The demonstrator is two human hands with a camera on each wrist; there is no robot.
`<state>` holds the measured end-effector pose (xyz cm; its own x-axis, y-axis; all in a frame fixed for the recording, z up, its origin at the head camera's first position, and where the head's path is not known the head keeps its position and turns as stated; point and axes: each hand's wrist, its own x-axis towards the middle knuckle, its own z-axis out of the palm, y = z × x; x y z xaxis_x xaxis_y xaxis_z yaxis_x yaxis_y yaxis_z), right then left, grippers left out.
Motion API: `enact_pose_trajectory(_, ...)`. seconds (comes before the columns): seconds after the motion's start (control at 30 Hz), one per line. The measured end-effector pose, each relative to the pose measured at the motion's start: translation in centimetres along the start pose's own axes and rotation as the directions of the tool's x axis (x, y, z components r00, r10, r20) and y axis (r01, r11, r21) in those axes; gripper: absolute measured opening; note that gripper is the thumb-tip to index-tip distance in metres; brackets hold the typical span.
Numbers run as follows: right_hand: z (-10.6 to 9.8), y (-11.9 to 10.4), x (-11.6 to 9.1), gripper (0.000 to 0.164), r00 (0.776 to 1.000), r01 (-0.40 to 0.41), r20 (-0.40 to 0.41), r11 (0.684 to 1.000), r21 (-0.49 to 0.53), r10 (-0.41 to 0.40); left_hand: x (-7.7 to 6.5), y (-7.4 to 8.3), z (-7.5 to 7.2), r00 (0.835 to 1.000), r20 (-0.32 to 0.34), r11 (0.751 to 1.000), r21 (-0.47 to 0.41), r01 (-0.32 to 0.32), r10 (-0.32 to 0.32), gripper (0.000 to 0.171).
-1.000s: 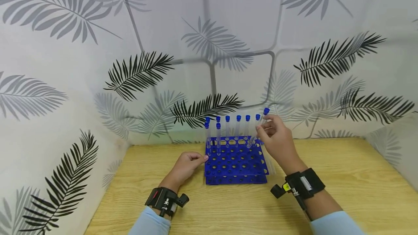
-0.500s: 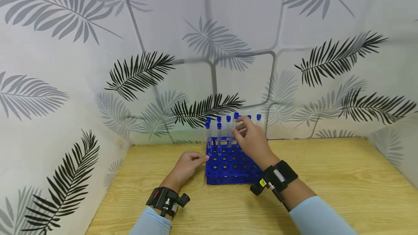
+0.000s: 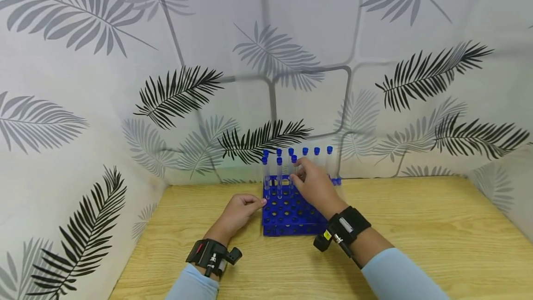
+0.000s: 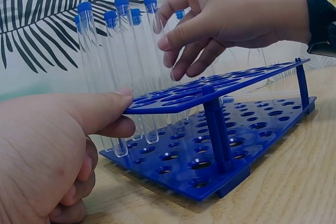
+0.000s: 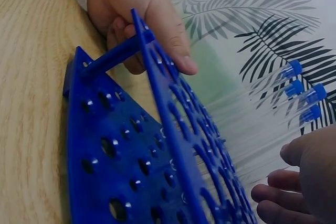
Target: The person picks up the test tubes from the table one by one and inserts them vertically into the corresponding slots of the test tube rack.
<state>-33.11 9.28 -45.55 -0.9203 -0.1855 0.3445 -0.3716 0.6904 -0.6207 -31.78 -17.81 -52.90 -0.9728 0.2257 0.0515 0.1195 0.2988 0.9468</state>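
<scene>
In the head view my left hand (image 3: pixel 237 212) pinches the left edge of a blue test tube rack (image 3: pixel 287 216), thumb over its top plate and a finger underneath. My right hand (image 3: pixel 316 184) pinches a clear, blue-capped test tube (image 3: pixel 294 159) near its cap, seen closer in the left wrist view (image 4: pixel 150 3). That tube stands in the second row, right of two capped tubes, its lower end down through the top plate. Several more capped tubes (image 3: pixel 305 151) stand upright along the rack's back row. My right hand covers part of the rack's right side.
Blue caps (image 3: pixel 336 181) show low beside the rack's back right corner. The rack stands on a light wooden table (image 3: pixel 416 226). Behind it rises a leaf-patterned wall covering (image 3: pixel 300 105), close to the back-row tubes.
My right hand has carried the tube leftward from the rack's right side, then lowered it into a second-row hole. My left hand has stayed on the rack's edge.
</scene>
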Motion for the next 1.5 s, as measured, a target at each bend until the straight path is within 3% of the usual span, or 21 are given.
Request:
enact_pose_trajectory(0.37, 0.4, -0.3, -0.3, 0.036, 1.000, 0.000, 0.014, 0.998, -0.070, 0.001, -0.1, 0.3, 0.0, 1.000, 0.006, 1.000, -0.008, 0.000, 0.000, 0.029)
enact_pose_trajectory(0.63, 0.5, -0.2, -0.3, 0.037, 1.000, -0.007, 0.011, 0.999, -0.050, 0.007, 0.0, 0.2, -0.1, 1.000, -0.009, 1.000, 0.001, -0.002, 0.002, 0.030)
enact_pose_trajectory(0.9, -1.3, 0.6, -1.2, 0.027, 0.999, -0.022, -0.025, 0.998, -0.058, 0.021, -0.3, 0.4, 0.0, 1.000, -0.003, 1.000, 0.011, 0.001, -0.001, 0.031)
enact_pose_trajectory(1.2, -5.0, 3.4, -2.6, 0.021, 0.990, -0.128, -0.064, 0.988, -0.089, 0.123, -0.2, 0.3, 0.0, 1.000, -0.010, 1.000, 0.018, 0.012, -0.012, 0.031)
enact_pose_trajectory(1.5, -6.7, 7.8, -3.7, 0.024, 0.982, -0.167, -0.099, 0.985, -0.045, 0.161, -0.3, 0.2, -0.1, 1.000, -0.004, 1.000, 0.012, 0.017, -0.017, 0.031)
